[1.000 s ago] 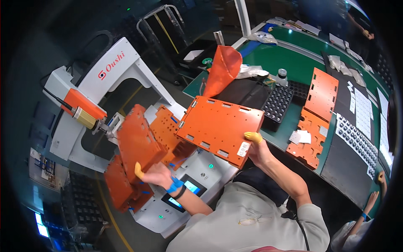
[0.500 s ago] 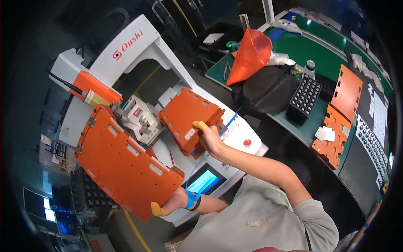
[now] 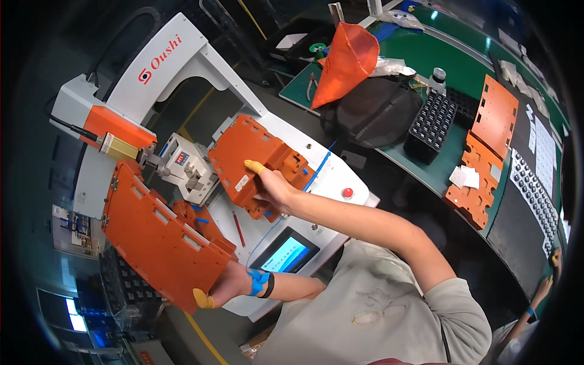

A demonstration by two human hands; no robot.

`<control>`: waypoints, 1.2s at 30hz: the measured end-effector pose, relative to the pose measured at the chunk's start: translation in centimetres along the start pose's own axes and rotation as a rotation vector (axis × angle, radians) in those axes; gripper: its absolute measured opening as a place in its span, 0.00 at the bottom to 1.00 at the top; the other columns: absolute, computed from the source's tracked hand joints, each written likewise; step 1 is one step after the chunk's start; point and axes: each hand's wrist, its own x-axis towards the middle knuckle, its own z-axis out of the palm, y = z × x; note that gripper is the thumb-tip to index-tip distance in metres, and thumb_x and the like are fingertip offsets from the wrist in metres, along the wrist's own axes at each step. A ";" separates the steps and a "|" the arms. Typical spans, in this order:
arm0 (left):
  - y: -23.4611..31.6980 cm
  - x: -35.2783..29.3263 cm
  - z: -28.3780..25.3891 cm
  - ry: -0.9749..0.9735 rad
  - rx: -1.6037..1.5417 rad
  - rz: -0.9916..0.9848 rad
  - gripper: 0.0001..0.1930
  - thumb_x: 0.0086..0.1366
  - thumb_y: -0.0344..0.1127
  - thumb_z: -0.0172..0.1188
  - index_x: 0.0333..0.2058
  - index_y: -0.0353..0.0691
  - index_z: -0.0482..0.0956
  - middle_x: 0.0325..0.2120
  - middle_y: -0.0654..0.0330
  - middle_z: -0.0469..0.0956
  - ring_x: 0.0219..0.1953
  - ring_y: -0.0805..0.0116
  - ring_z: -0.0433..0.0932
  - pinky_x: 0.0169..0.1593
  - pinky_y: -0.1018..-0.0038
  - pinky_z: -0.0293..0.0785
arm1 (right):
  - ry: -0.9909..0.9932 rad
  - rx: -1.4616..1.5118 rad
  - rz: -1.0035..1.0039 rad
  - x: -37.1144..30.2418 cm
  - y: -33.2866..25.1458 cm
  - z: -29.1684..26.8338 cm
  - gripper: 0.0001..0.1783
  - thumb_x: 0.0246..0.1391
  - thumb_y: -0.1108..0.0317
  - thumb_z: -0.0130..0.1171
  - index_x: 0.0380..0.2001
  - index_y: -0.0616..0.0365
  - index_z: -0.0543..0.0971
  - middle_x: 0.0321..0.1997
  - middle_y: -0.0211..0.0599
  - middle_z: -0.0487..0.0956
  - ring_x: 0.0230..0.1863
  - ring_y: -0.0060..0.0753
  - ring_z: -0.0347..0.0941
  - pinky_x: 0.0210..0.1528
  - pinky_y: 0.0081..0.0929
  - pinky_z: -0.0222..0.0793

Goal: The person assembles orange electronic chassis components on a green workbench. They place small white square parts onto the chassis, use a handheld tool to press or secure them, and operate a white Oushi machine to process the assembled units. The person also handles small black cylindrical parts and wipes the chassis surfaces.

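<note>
My left hand (image 3: 224,286) grips the near lower corner of a large orange hinged panel (image 3: 155,234), its yellow-covered thumb on the face and the other fingers hidden behind. The panel is tilted up at the machine's left side. My right hand (image 3: 275,187) is closed on a thick orange box-like fixture (image 3: 240,152) with slots in its edge, a yellow-covered finger on top. This fixture is tilted above the white machine bed (image 3: 298,161). Between the two orange pieces stands a grey-white machine head (image 3: 187,167) with a small red display.
An orange base piece with blue parts (image 3: 204,222) sits on the bed beside a red pen (image 3: 238,229). A touch screen (image 3: 286,250) and red button (image 3: 347,192) are nearby. Right, a green bench holds a black tray (image 3: 431,125) and orange plates (image 3: 490,125); another person's hand (image 3: 550,277) reaches there.
Both orange pieces have shifted left relative to the machine, and the large panel has also come nearer. More of the orange base piece on the bed is now uncovered. The view has shifted slightly.
</note>
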 end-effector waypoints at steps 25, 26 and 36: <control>0.4 -3.0 3.4 -0.067 0.028 0.077 0.28 0.59 0.48 0.57 0.56 0.41 0.73 0.52 0.49 0.75 0.55 0.55 0.75 0.56 0.52 0.73 | -0.042 -1.109 -0.113 -2.7 -2.5 -3.9 0.22 0.61 0.57 0.51 0.22 0.64 0.82 0.20 0.43 0.81 0.26 0.40 0.81 0.34 0.38 0.75; 0.3 -3.5 4.1 -0.070 0.038 0.085 0.28 0.59 0.48 0.57 0.56 0.41 0.73 0.52 0.49 0.75 0.55 0.55 0.75 0.56 0.52 0.73 | -0.017 -1.009 -0.066 -2.4 -2.0 -3.8 0.22 0.61 0.59 0.50 0.22 0.65 0.82 0.20 0.44 0.81 0.26 0.40 0.81 0.34 0.38 0.75; -0.7 -6.9 5.2 -0.129 0.223 -0.029 0.28 0.63 0.47 0.55 0.56 0.35 0.71 0.52 0.46 0.74 0.45 0.54 0.80 0.49 0.54 0.80 | 0.245 -1.211 -1.265 -10.2 -1.0 -14.5 0.06 0.52 0.71 0.59 0.25 0.60 0.74 0.26 0.41 0.73 0.28 0.48 0.70 0.32 0.42 0.66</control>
